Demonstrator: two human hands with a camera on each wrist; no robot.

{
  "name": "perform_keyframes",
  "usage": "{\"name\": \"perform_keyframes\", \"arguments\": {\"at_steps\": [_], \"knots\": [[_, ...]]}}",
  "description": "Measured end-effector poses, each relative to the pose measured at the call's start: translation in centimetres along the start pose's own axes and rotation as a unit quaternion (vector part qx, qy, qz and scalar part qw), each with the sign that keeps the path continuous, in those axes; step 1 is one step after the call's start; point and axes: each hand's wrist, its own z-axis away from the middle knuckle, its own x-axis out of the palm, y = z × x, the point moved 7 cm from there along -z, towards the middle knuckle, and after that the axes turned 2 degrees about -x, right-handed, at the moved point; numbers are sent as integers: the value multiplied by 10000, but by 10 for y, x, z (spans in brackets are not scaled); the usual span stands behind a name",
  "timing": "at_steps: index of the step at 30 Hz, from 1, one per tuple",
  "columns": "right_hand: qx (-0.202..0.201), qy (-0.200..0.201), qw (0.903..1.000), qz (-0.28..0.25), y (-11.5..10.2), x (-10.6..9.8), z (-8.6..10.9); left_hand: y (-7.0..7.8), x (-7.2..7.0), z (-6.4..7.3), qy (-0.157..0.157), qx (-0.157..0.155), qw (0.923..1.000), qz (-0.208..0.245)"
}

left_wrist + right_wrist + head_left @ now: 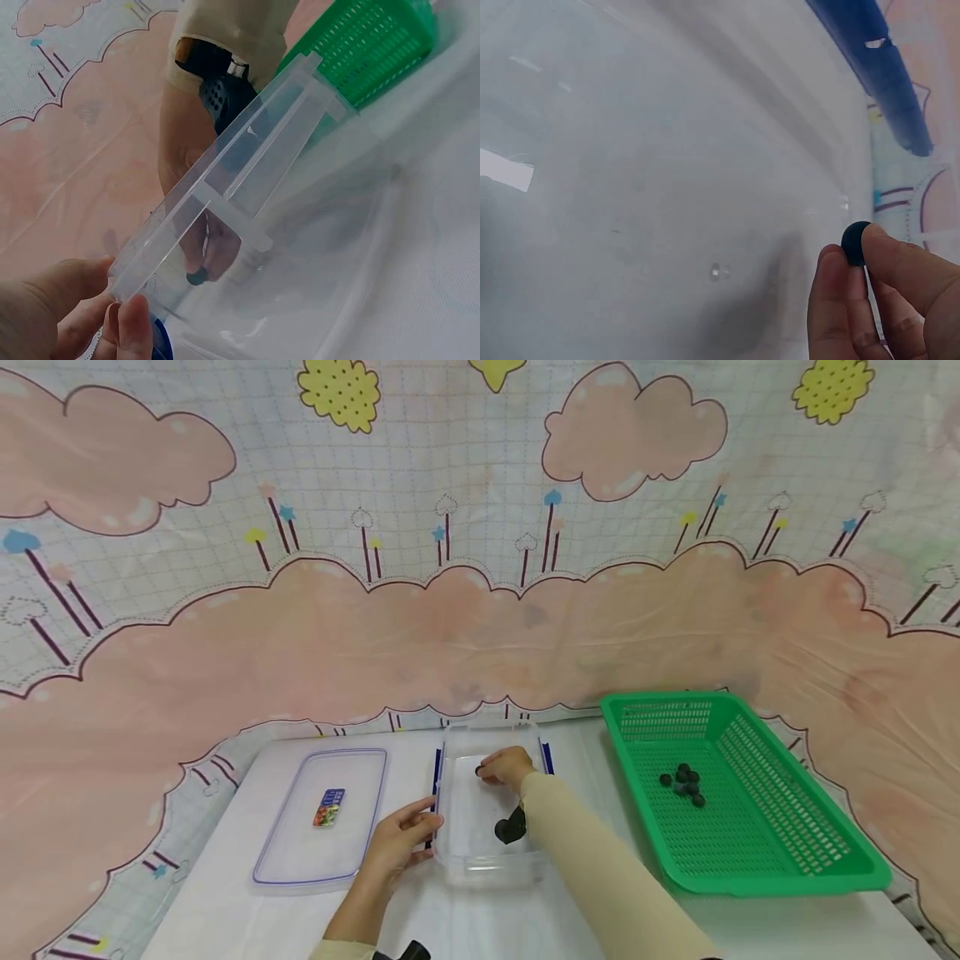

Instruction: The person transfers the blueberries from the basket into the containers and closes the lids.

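My right hand pinches a small dark round blueberry between thumb and fingertips. It is over the far half of a clear plastic container with blue side clips, and the bare bottom shows below in the right wrist view. My left hand grips the container's left rim, thumb and fingers at the edge near the blue clip. Several more blueberries lie clustered in a green basket to the right.
A clear lid with a blue-edged seal lies flat on the white table, left of the container. A colourful label is on it. Behind the table hangs a patterned cloth. The right forearm crosses between container and basket.
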Motion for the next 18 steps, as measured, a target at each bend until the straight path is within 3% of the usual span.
{"name": "perform_keyframes", "arguments": {"at_steps": [6,8,12,15,18], "knots": [[195,326,9976,582,8,-4,11,-3,4,0,-51,-43,10000,64],[236,312,9977,562,5,-8,13,-4,4,0,-52,-65,9999,78],[-124,-236,9996,12,-24,-22,22,-3,4,1,-15,-72,9999,87],[-640,-749,9945,-366,-53,-45,18,-1,2,1,1,-45,9999,104],[-1311,-930,9850,-634,-58,-93,-23,0,1,1,-5,-35,9999,103]]}}
